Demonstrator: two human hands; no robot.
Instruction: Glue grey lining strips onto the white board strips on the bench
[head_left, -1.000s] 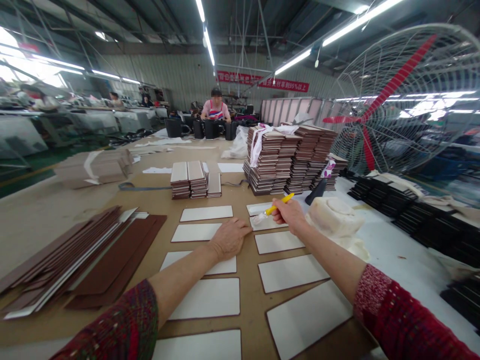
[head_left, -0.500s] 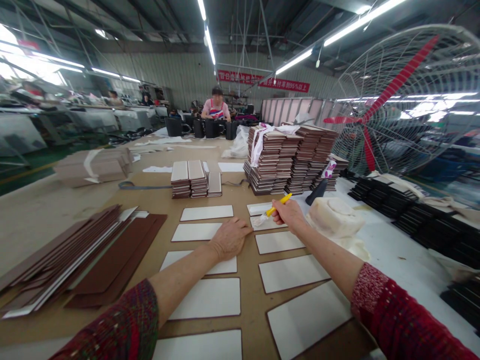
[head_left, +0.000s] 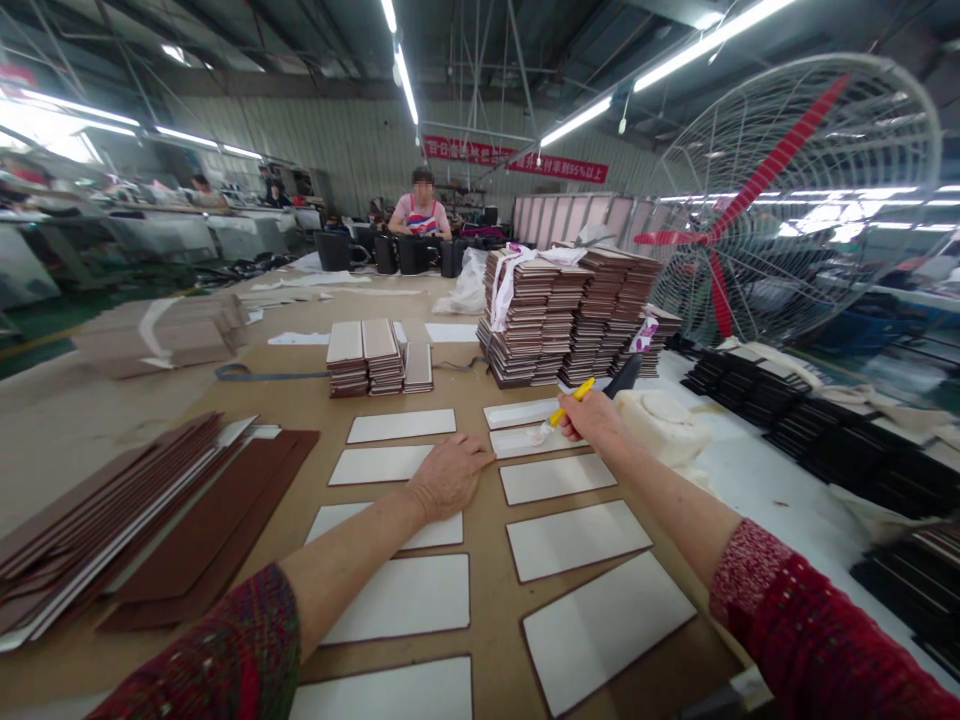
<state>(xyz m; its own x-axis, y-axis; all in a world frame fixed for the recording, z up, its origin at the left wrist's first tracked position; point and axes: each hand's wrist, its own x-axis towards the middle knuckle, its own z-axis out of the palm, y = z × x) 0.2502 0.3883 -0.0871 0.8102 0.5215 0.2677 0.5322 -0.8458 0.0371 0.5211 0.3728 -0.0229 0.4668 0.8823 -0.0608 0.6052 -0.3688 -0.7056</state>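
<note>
My right hand (head_left: pixel 589 415) is closed round the yellow handle of a brush (head_left: pixel 574 400). White bristles rest on a narrow white panel (head_left: pixel 514 443), which has a wet-looking smear along it. At that panel's left end are the fingertips of my left hand (head_left: pixel 454 472), stretched out and lying low, palm down. Under my left wrist and forearm, other white panels (head_left: pixel 409 595) with dark edges are partly covered. Two columns of such panels lie on the brown tabletop (head_left: pixel 487 600), the right column including a large tilted panel (head_left: pixel 604 625) near me.
Tall stacks of brown-edged boards (head_left: pixel 536 315) stand behind my right hand, with shorter stacks (head_left: pixel 364 355) to the left. A whitish container (head_left: pixel 660 425) sits beside my right forearm. Brown strips (head_left: pixel 202 530) lie left, black pieces (head_left: pixel 817 430) right. A caged fan (head_left: pixel 780 200) and a person (head_left: pixel 421 215) are beyond.
The brush has moved right along the narrow panel, with my right hand. My left hand stays at the panel's left end. The whole view has shifted slightly.
</note>
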